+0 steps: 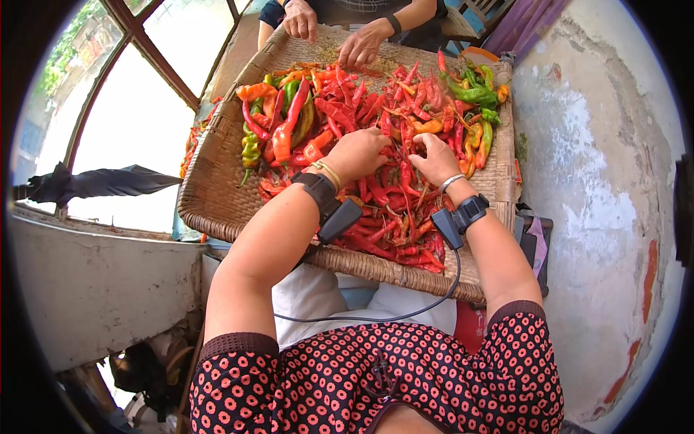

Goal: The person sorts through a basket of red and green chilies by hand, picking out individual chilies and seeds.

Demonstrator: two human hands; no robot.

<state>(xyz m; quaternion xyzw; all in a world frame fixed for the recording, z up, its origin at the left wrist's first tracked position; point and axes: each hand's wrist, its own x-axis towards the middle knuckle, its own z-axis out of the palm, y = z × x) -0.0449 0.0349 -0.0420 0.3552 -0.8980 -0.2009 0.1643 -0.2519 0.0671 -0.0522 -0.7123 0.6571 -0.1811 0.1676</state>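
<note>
A shallow woven wicker basket lies before me, heaped with red chili peppers. My left hand reaches down into the middle of the red peppers, its fingertips among them; whether it grips one cannot be told. Just to its right, my right hand is bent over the same heap with thumb and forefinger apart, near a thin red pepper. Larger red and orange peppers lie at the left of the heap, with green peppers beside them. More green peppers lie at the upper right.
Across the basket, another person's two hands are at its far edge, one touching the peppers. A folded dark umbrella is by the window at left. A plastered wall stands close at right. A cable hangs between my wrist devices.
</note>
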